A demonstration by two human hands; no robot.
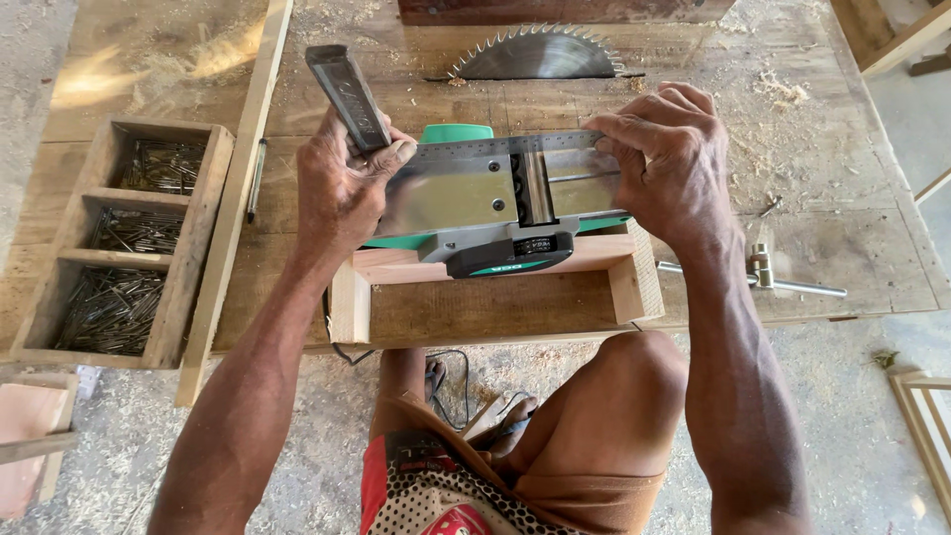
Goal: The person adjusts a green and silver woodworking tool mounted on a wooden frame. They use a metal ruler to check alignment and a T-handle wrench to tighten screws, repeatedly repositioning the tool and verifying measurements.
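Upturned electric planer (495, 203) rests on wooden frame (495, 287); left hand (342, 183) fingers clamped on square's dark handle (349, 97), right hand (664, 159) fingers pressing its metal blade (495, 148) down. Cutter slot looks exposed: fingertips could slip in

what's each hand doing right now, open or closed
Left hand: closed on the square's dark handle.
Right hand: fingers pressing the steel ruler blade onto the upturned planer.

Old wooden workbench (852, 188) dusted with sawdust, round saw blade (540, 54) poking up through its top, wooden tray of nails (188, 267) on the left, grey floor (852, 416) covered in wood shavings, bright sunlight
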